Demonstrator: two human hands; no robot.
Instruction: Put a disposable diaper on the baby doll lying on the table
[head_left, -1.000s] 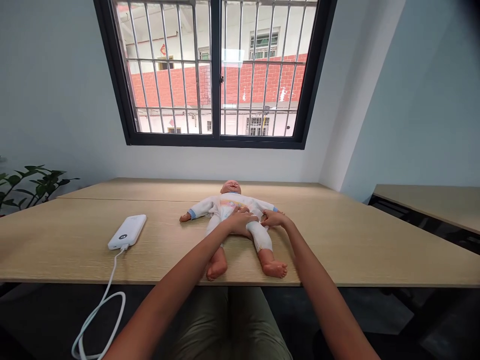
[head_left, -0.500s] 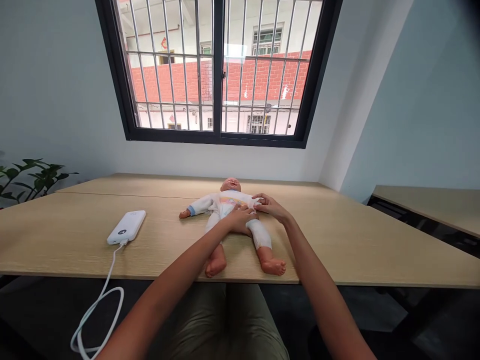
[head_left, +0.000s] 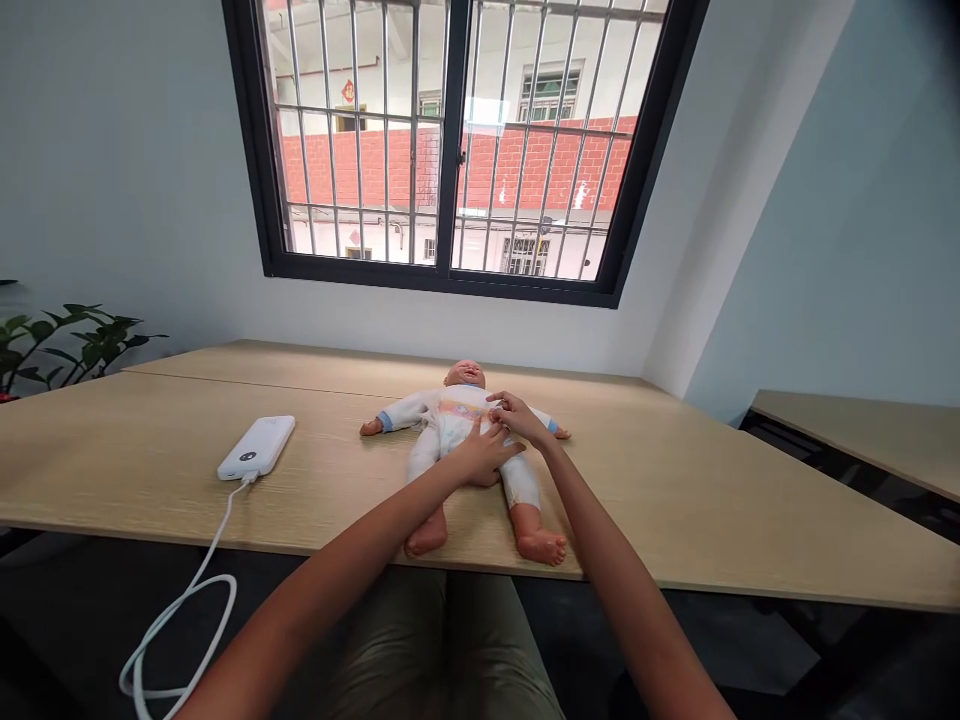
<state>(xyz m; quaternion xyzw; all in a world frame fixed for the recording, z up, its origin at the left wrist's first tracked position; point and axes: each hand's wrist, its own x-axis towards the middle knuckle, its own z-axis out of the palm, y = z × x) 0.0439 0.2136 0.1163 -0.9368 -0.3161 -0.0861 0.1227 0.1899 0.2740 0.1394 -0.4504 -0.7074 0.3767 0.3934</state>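
Note:
A baby doll (head_left: 466,374) lies on its back on the table, head toward the window and feet toward me. It wears a white romper (head_left: 424,455) with blue cuffs and a coloured print on the chest. My left hand (head_left: 484,455) rests over the doll's lower belly and crotch, its fingers apart and partly covering the cloth. My right hand (head_left: 517,418) is at the right side of the romper's front, with bent fingers closed on the cloth near the print. The fingers overlap the fabric, so its edge is hidden there.
The pale wooden table (head_left: 675,500) runs across the view. On the left lies a white power bank (head_left: 259,447) with a white cable (head_left: 214,545) hanging over the front edge. A leafy plant (head_left: 90,345) stands far left. A second table (head_left: 847,425) is at right.
My right hand has moved left and inward from the doll's side onto its front, uncovering the doll's arm at right. My left hand stays at the lower belly. The view has tilted slightly.

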